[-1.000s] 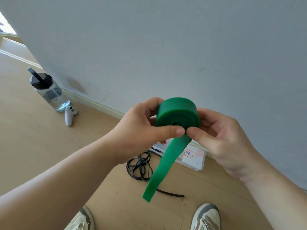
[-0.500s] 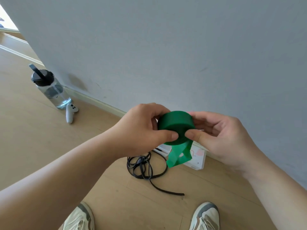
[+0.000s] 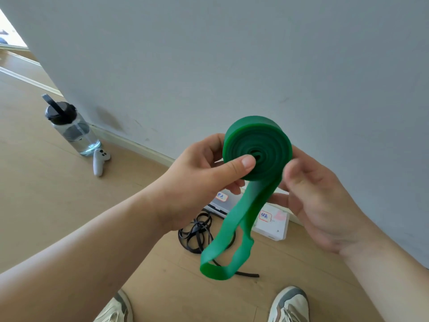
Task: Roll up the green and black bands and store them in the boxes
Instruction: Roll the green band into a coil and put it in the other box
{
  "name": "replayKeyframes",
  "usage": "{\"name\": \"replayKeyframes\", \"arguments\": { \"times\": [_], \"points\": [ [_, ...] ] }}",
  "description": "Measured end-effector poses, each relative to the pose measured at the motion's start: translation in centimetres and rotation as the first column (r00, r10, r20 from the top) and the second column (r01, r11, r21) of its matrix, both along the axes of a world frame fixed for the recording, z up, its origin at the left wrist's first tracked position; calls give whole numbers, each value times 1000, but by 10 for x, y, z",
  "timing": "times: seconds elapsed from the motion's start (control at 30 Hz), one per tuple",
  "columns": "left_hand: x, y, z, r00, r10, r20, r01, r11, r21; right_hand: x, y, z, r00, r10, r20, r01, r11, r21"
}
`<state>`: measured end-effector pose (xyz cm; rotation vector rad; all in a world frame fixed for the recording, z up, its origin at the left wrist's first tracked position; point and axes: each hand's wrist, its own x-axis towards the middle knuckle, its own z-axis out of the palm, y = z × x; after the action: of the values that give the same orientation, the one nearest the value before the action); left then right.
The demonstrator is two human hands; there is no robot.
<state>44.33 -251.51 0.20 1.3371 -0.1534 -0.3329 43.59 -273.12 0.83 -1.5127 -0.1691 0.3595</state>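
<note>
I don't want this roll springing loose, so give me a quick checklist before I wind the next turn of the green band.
1. Left hand grips the rolled green band, thumb on its face: ok.
2. Roll layers flush, no coning: ok.
3. Tail fully wound: not ok, a loop hangs below the roll.
4. Right hand holding the tail: cannot tell, blurred.
5. Boxes open to receive it: cannot tell.
6. Black band rolled: not ok, tangled on the floor.
</note>
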Motion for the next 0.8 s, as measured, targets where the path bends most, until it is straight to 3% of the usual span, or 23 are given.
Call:
{"name": "replayKeyframes", "arguments": {
  "times": [0.17,0.37,0.5,0.57,0.6,0.67,0.7,0.73,0.8],
  "points": [
    [3,4,-1,998,60,29,-60,998,-10,0,8,2,996,-86,39,89,993,-82],
    [2,3,-3,998,62,20,-61,997,-40,0,11,5,991,-135,21,134,990,48],
    [-1,-1,0,999,19,-44,-22,996,-81,1,12,8,983,-167,75,165,986,37],
    [-2,1,3,998,-21,-66,26,997,75,0,9,6,973,-166,160,183,978,-97],
    [-1,5,5,998,-41,-42,51,963,265,-1,7,4,968,-139,209,182,962,-204],
    [1,12,7,997,-67,42,26,777,629,-3,4,2,956,-49,289,175,886,-429],
    [1,14,9,991,-87,103,-15,686,728,-3,4,1,947,12,320,167,834,-525],
    [0,14,8,980,-117,158,-49,636,770,-3,5,1,935,82,346,154,782,-604],
    [-2,10,8,955,-199,218,-50,620,783,-4,9,-3,904,225,363,115,690,-715]
  ]
}}
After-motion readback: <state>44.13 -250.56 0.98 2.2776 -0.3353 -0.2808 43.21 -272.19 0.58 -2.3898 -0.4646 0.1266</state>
